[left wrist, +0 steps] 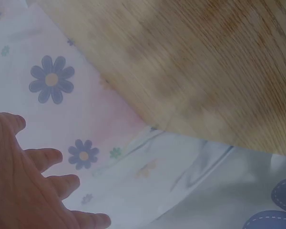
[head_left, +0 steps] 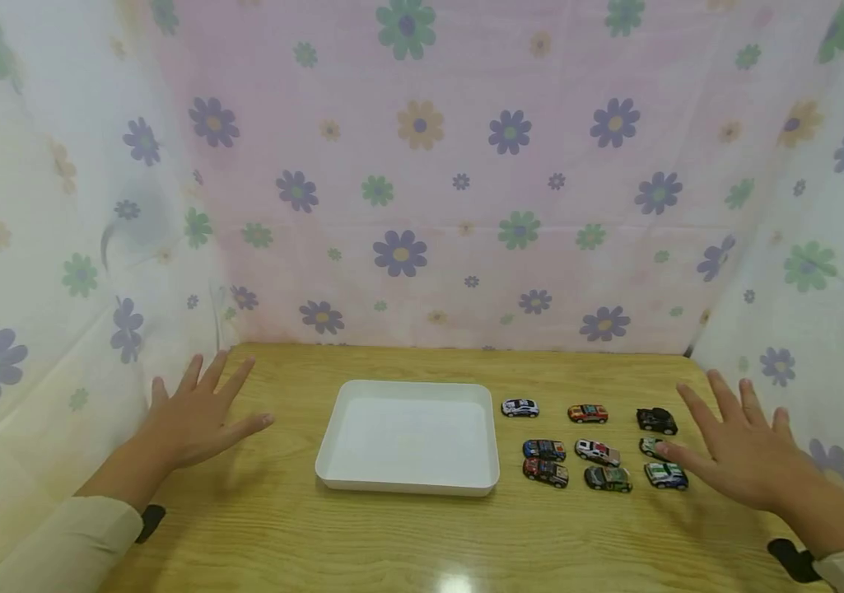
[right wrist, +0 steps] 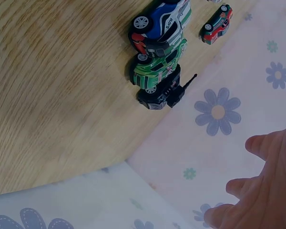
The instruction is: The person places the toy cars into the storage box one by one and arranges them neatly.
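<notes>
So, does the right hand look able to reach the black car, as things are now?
Probably yes: the right hand is empty, its fingers spread, near the black car, and nothing seems to stand between them. The green car close beside may leave less room on that side.

Wide gap lay between left hand [head_left: 186, 427] and tray [head_left: 407, 487]. Cars [head_left: 597, 452] stood between tray and right hand [head_left: 753, 461]; room ran on their near side. Cloth [head_left: 451, 212] walled back, sides.
</notes>
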Demonstrator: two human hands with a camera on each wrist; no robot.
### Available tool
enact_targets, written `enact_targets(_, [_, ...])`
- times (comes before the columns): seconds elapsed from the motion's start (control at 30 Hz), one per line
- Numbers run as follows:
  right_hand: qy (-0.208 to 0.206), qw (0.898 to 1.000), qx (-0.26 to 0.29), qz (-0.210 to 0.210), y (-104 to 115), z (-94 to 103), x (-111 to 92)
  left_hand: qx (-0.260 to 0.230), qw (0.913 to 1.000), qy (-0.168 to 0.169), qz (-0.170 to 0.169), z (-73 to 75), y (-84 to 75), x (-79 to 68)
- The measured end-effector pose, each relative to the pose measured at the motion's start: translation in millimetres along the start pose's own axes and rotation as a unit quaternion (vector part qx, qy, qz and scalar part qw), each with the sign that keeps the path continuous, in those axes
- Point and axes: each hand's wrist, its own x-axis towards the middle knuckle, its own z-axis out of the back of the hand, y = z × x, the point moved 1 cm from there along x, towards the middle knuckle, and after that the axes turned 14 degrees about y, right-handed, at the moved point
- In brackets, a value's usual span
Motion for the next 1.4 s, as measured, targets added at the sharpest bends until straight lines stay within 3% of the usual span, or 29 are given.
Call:
enact_targets(0.2, [-0.001, 1.000, 0.005, 0.004, -0.2, -0.9, 0.1, -0.019, 0.9998, 0.007, -0.005, -2.8, 1.2, 1.8])
enact_targets(0.33, [-0.002, 1.000, 0.012, 0.003, 1.9, 1.5, 1.5, -0.081, 0.9963, 0.013, -0.024, -7.6, 2.4, 7.0])
enact_targets(0.57, [-0.015, 0.999, 0.035, 0.018, 9.9, 5.1, 15.1, -0.235, 0.9690, 0.027, -0.071, -19.6, -2.2, 22.7])
enact_targets(0.63, [-0.021, 0.999, 0.039, 0.023, 12.9, 5.8, 20.4, -0.284, 0.9547, 0.042, -0.078, -24.6, -4.2, 26.8])
enact_targets(0.7, [-0.029, 0.998, 0.045, 0.033, 16.8, 7.2, 25.5, -0.340, 0.9349, 0.056, -0.085, -30.2, -6.6, 30.3])
enact_targets(0.87, [-0.046, 0.994, 0.071, 0.074, 31.0, 14.7, 35.7, -0.486, 0.8649, 0.073, -0.103, -44.2, -14.3, 39.4])
enact_targets(0.97, [-0.043, 0.988, 0.109, 0.098, 41.2, 19.7, 40.4, -0.535, 0.8338, 0.081, -0.110, -50.4, -21.0, 44.8])
enact_targets(1.2, [-0.066, 0.976, 0.169, 0.123, 58.1, 25.5, 52.9, -0.591, 0.7906, 0.093, -0.131, -58.6, -40.7, 54.8])
enact_targets(1.4, [-0.073, 0.967, 0.206, 0.132, 69.9, 21.6, 67.5, -0.616, 0.7729, 0.096, -0.119, -59.2, -53.6, 62.5])
